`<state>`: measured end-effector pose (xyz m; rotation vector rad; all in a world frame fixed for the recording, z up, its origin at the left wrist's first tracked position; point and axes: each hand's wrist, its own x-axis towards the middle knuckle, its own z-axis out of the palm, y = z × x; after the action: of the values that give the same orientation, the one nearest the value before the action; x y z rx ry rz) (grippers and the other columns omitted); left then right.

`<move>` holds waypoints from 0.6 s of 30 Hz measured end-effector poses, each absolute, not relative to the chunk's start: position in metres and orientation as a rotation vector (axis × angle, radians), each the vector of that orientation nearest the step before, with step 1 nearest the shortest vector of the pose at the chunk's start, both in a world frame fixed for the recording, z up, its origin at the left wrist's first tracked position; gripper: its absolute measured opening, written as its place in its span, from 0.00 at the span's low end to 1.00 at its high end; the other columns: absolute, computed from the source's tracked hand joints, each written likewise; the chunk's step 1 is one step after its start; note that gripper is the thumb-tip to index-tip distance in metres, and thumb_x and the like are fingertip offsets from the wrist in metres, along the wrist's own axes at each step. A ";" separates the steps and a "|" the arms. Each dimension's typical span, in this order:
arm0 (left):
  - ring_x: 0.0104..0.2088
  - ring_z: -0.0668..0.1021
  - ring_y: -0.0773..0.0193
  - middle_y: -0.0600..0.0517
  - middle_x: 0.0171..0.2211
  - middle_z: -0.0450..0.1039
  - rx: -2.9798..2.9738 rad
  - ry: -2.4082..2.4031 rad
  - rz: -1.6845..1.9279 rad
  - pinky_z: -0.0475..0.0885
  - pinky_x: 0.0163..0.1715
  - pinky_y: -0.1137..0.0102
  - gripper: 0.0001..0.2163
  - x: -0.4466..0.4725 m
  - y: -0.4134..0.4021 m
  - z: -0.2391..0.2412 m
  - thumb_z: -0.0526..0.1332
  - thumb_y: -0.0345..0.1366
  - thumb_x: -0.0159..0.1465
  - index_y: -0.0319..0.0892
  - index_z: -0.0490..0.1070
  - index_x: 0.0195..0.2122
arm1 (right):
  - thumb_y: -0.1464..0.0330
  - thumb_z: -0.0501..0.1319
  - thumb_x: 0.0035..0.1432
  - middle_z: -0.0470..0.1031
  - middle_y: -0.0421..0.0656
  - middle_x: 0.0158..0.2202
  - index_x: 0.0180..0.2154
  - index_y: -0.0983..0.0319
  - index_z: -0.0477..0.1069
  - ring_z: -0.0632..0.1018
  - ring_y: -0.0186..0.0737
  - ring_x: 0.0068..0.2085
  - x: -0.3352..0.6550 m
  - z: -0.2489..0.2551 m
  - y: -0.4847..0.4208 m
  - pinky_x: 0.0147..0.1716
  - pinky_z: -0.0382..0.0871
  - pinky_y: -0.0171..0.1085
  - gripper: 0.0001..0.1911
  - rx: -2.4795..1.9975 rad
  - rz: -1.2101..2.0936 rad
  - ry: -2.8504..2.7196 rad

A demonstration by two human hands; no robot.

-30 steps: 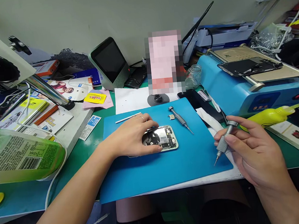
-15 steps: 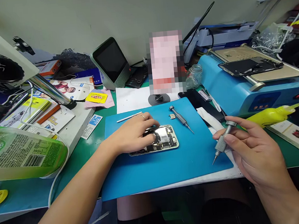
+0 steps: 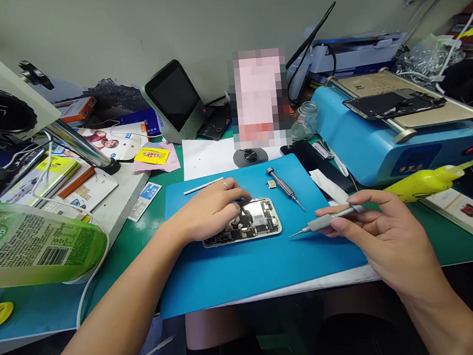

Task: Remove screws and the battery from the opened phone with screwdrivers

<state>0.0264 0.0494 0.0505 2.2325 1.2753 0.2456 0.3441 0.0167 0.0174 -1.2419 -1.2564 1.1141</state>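
On a blue mat [image 3: 261,269] lies an opened smartphone [image 3: 260,217], its circuit boards and inner parts exposed. My left hand [image 3: 208,213] rests over its left half with the fingers bent against it, covering that part; whether the fingertips pinch something small is hidden. My right hand [image 3: 382,231] holds a grey metal screwdriver [image 3: 325,222] between thumb and fingers. Its thin tip points left, just right of the phone and apart from it. A second screwdriver [image 3: 286,188] lies on the mat behind the phone, beside a small SIM tray [image 3: 271,184].
A white stick [image 3: 203,186] lies at the mat's back edge. To the right stand a blue heating machine [image 3: 353,139] with a phone screen [image 3: 395,104] on top, and a yellow bottle [image 3: 425,184]. A green-tea bottle [image 3: 39,242] is at left, below a microscope arm [image 3: 80,141].
My right hand has swung the screwdriver up and left, from pointing down to nearly level, towards the phone. The left hand's thumb has drawn in slightly over the phone.
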 end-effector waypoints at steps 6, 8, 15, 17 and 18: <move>0.55 0.78 0.49 0.45 0.55 0.75 2.229 1.288 0.236 0.74 0.56 0.56 0.23 0.027 0.049 0.051 0.48 0.37 0.72 0.45 0.77 0.61 | 0.54 0.79 0.54 0.88 0.39 0.37 0.46 0.52 0.67 0.89 0.45 0.36 0.330 0.019 0.017 0.38 0.89 0.38 0.27 -1.261 1.044 -1.191; 0.55 0.78 0.48 0.45 0.54 0.75 2.228 1.287 0.230 0.74 0.56 0.56 0.23 0.027 0.049 0.052 0.48 0.37 0.72 0.44 0.77 0.61 | 0.53 0.79 0.53 0.88 0.41 0.37 0.45 0.52 0.67 0.90 0.47 0.37 0.329 0.019 0.018 0.37 0.89 0.39 0.28 -1.261 1.061 -1.201; 0.55 0.78 0.48 0.44 0.53 0.74 2.232 1.279 0.229 0.73 0.58 0.55 0.23 0.029 0.050 0.051 0.49 0.37 0.71 0.43 0.76 0.61 | 0.53 0.79 0.53 0.88 0.43 0.38 0.43 0.54 0.65 0.90 0.49 0.40 0.328 0.019 0.019 0.40 0.90 0.41 0.28 -1.252 1.126 -1.272; 0.55 0.78 0.48 0.44 0.53 0.74 2.233 1.277 0.228 0.73 0.58 0.54 0.23 0.028 0.050 0.051 0.49 0.37 0.71 0.43 0.76 0.60 | 0.52 0.80 0.52 0.88 0.43 0.38 0.43 0.54 0.66 0.90 0.49 0.40 0.327 0.018 0.019 0.40 0.90 0.41 0.29 -1.254 1.135 -1.274; 0.55 0.78 0.48 0.44 0.53 0.74 2.235 1.275 0.227 0.73 0.58 0.54 0.23 0.028 0.050 0.051 0.49 0.38 0.71 0.43 0.76 0.60 | 0.52 0.80 0.51 0.88 0.43 0.39 0.43 0.54 0.66 0.90 0.49 0.40 0.327 0.018 0.019 0.40 0.90 0.41 0.29 -1.255 1.138 -1.273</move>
<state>0.0284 0.0495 0.0506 2.2349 1.2751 0.2273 0.3273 0.0195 0.0180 -1.2546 -1.2731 1.1380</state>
